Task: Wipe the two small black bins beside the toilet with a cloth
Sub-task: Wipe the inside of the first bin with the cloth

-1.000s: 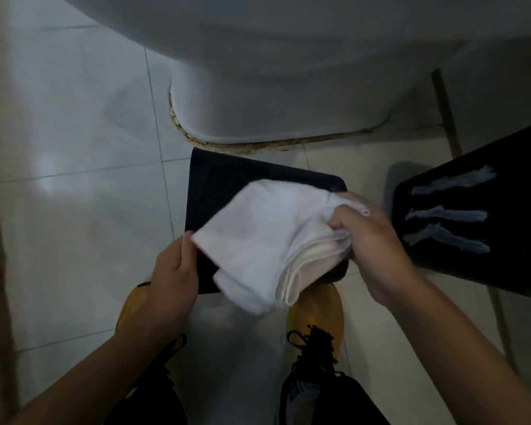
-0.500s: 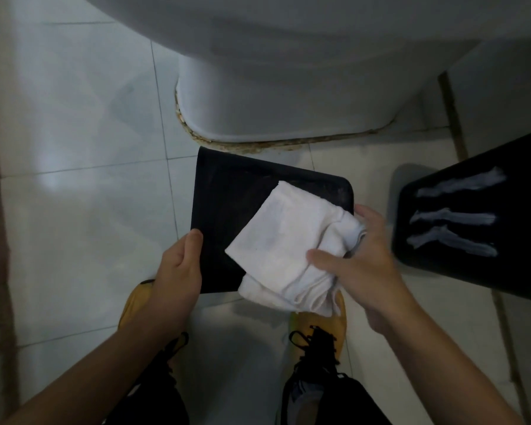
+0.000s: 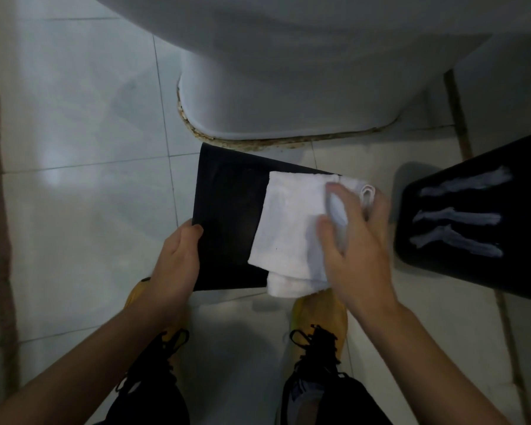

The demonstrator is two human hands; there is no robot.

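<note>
Fingers (image 3: pixel 330 237) of the right hand (image 3: pixel 359 250) lie fairly straight and spread over a folded white cloth (image 3: pixel 292 228), pressing it flat against the upturned face of the nearer black bin (image 3: pixel 227 216); the tips are blurred, so how far they curl into the folds I cannot tell. The left hand (image 3: pixel 175 265) grips the bin's near left edge, its fingers hooked over the rim with the thumb side on top, and this looks like a steadying hold so that the bin does not slide or turn under the rubbing. That bin sits just in front of the toilet base (image 3: pixel 282 96), its far corner almost touching the stained sealant line, and it stands between the person's yellow shoes (image 3: pixel 319 314) and the pedestal. The cloth covers the right half of the bin's face and hangs a little past its near edge, leaving the left half bare and dark. A second black bin (image 3: pixel 478 216) stands apart to the right on the tiled floor (image 3: pixel 74 148), tilted in the picture, with three pale streaks (image 3: pixel 457 216) across its top. By my reading, the first bin is mid-wipe and the second, with its streaks plain to see, has its cleaning yet to come.
</note>
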